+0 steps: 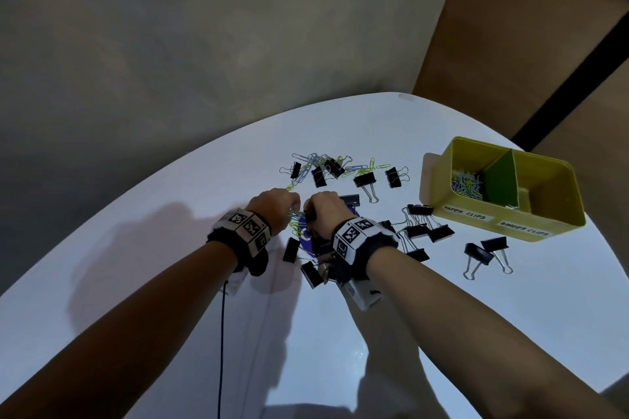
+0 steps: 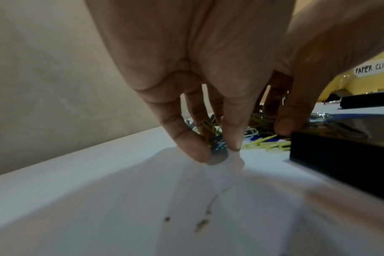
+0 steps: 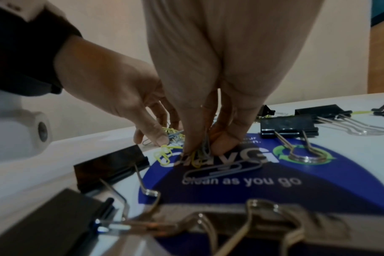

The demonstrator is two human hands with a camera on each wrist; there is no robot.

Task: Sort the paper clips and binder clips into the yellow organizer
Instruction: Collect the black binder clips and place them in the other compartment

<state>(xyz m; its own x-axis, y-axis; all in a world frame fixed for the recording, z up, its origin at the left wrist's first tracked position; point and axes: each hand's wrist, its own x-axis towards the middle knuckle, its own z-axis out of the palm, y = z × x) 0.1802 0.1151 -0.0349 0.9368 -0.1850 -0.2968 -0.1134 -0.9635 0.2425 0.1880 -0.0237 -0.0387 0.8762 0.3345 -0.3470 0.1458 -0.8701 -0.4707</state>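
Note:
The yellow organizer stands at the right, with a heap of paper clips in the compartment labelled PAPER CLIPS. Both hands meet over a blue round sticker at mid-table. My left hand pinches a few green and blue paper clips against the table. My right hand pinches an upright bunch of grey and yellow paper clips on the sticker. One grey paper clip lies loose just in front of it. Black binder clips lie all around.
More paper clips and binder clips are tangled at the back. Binder clips cluster beside the organizer and to its front. Others lie under my right wrist. The table's curved far edge runs behind the pile.

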